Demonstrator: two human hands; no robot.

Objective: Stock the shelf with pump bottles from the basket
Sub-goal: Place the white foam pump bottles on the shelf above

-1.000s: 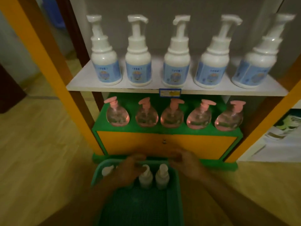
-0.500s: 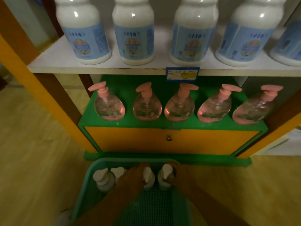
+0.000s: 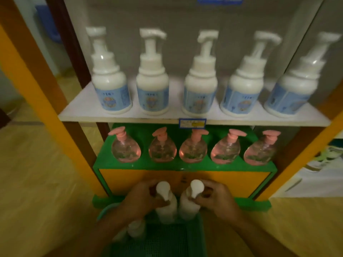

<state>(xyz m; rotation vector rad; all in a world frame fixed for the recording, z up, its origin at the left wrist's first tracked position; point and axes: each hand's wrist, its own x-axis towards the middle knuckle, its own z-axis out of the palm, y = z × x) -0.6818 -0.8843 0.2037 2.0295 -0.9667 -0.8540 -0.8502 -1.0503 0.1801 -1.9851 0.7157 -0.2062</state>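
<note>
My left hand [image 3: 141, 197] grips the neck of a white pump bottle [image 3: 165, 208], lifted above the green basket [image 3: 201, 236]. My right hand [image 3: 216, 199] grips a second white pump bottle [image 3: 188, 206] right beside it. Both bottles are upright and nearly touch. Another white bottle [image 3: 136, 229] still lies in the basket at the left, partly behind my left forearm. On the white shelf [image 3: 74, 112] stand several white pump bottles with blue labels [image 3: 111, 89].
Below the white shelf, several clear pink pump bottles [image 3: 126, 147] line a green ledge [image 3: 104, 160] over an orange panel. Orange and brown uprights frame the unit on both sides. Wooden floor lies to the left and right.
Both hands have closed round a bottle each and lifted them out of the basket. The view has tilted up and pulled back, showing the upper shelf's bottles in full.
</note>
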